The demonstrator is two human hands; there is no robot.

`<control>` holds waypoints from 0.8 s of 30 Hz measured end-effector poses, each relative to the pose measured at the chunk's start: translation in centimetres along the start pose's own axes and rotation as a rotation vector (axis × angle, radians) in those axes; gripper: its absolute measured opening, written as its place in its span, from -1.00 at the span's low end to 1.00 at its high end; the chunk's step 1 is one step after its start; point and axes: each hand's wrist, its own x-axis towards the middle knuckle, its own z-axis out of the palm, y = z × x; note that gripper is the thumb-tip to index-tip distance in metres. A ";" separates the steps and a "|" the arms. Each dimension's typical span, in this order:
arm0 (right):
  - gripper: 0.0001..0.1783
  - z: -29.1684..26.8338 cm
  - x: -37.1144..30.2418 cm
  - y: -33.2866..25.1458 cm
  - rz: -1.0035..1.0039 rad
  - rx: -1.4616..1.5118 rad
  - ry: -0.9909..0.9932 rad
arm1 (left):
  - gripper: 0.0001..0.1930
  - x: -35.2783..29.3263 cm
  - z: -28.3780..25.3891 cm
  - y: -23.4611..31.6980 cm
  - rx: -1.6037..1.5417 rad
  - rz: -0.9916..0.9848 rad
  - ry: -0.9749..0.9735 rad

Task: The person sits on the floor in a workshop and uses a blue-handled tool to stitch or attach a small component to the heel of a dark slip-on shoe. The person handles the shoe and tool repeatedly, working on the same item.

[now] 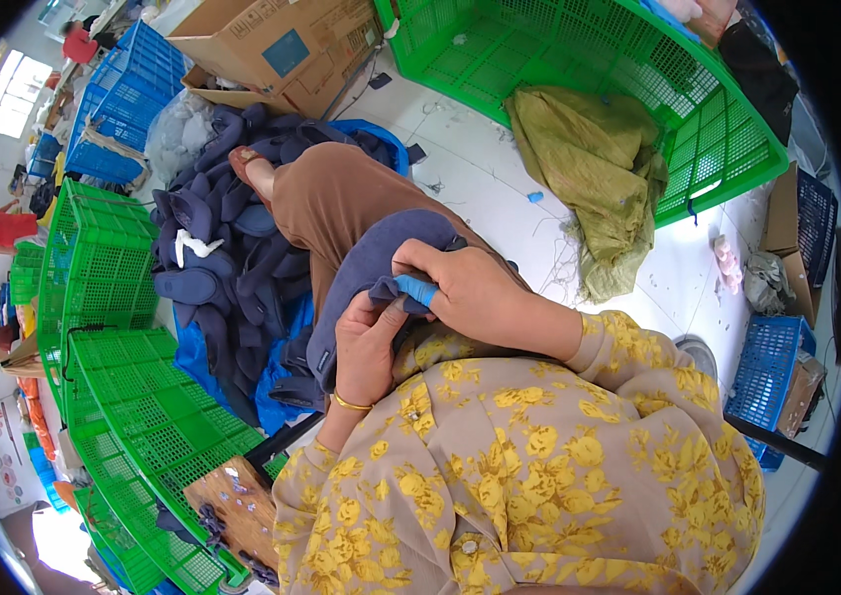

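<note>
A navy fabric slipper (349, 283) lies across my lap, its sole side along the left and its far end over my knee. My left hand (363, 352) is closed on the slipper's near edge, thumb and fingers pinching a fold of the cloth. Opposite it, my right hand (480, 296) pinches the same fold. A blue wrap (415, 289) covers a digit of the right hand. The two hands meet at the fold, and whether a small tool sits between the fingers cannot be seen.
Left of my legs a heap of navy slippers (232, 288) lies on a blue sheet (187, 347). Green crates (128, 362) stand along the left, and a large green crate (559, 59) stands ahead. An olive sack (584, 149) hangs from it. A wooden board (227, 501) sits at lower left.
</note>
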 end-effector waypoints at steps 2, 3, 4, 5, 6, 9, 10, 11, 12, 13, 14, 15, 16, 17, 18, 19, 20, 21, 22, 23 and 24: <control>-0.68 0.1 -0.1 -0.2 -0.089 -0.108 0.081 | -0.80 0.0 -0.5 -0.6 0.016 0.003 0.051; -0.68 0.0 -0.1 -0.3 -0.150 -0.150 0.130 | -0.79 0.0 -0.5 -0.7 0.028 0.005 0.050; -0.69 0.0 -0.2 -0.4 -0.211 -0.191 0.179 | -0.79 0.0 -0.5 -0.7 0.040 0.007 0.050; -0.72 0.4 0.1 -0.2 -0.273 -0.113 0.261 | -0.79 0.1 -0.6 -0.7 0.052 0.008 0.050; -0.75 0.7 0.9 0.0 -0.336 -0.034 0.341 | -0.78 0.1 -0.5 -0.8 0.056 0.000 0.050; -0.86 -0.8 2.3 -1.2 -0.161 0.581 0.408 | -0.87 0.2 0.0 -0.5 0.046 -0.012 0.067; -0.90 -2.0 2.6 -2.4 -0.035 0.847 0.390 | -0.86 0.0 0.4 0.0 0.036 0.005 0.074; -0.92 -3.7 2.6 -2.8 0.063 1.053 0.283 | -0.85 -0.1 0.8 0.6 0.024 0.022 0.082; -0.91 -5.6 2.1 -2.5 0.162 1.251 0.174 | -0.84 -0.1 1.0 0.8 0.013 0.040 0.083; -0.90 -7.2 1.7 -2.5 0.157 1.280 0.195 | -0.82 0.0 0.6 0.6 0.010 0.040 0.066; -0.88 -8.7 1.1 -2.2 0.151 1.304 0.214 | -0.79 0.1 0.5 0.5 0.013 0.031 0.057; -0.86 -10.9 0.6 -1.8 0.113 1.229 0.315 | -0.76 0.1 0.5 0.6 0.023 0.021 0.051; -0.84 -13.5 0.2 -1.3 0.076 1.153 0.408 | -0.73 0.0 0.4 0.6 0.031 0.013 0.052; -0.82 -16.0 -0.2 -1.3 0.009 1.321 0.494 | -0.74 0.0 0.3 0.4 0.032 0.013 0.064; -0.80 -19.0 -1.1 -1.5 -0.061 1.474 0.601 | -0.74 0.1 0.4 0.4 0.028 0.004 0.059; -0.80 -22.7 -2.2 -0.4 -0.131 1.452 0.637 | -0.74 0.1 0.3 0.3 0.033 0.010 0.075; -0.80 -26.7 -3.7 1.1 -0.203 1.428 0.679 | -0.75 0.0 0.2 0.3 0.044 0.002 0.092; -0.80 -31.1 -6.1 2.8 -0.322 1.450 0.619 | -0.76 0.0 0.1 0.2 0.056 -0.008 0.106; -0.80 -32.4 -7.2 3.6 -0.374 1.408 0.649 | -0.77 0.1 0.0 0.1 0.070 -0.022 0.118; -0.80 -33.7 -8.2 4.3 -0.426 1.365 0.679 | -0.78 0.2 0.0 -0.2 0.120 -0.013 0.103; -0.80 -33.3 -8.6 4.7 -0.414 1.261 0.789 | -0.78 0.2 0.0 -0.5 0.172 0.000 0.092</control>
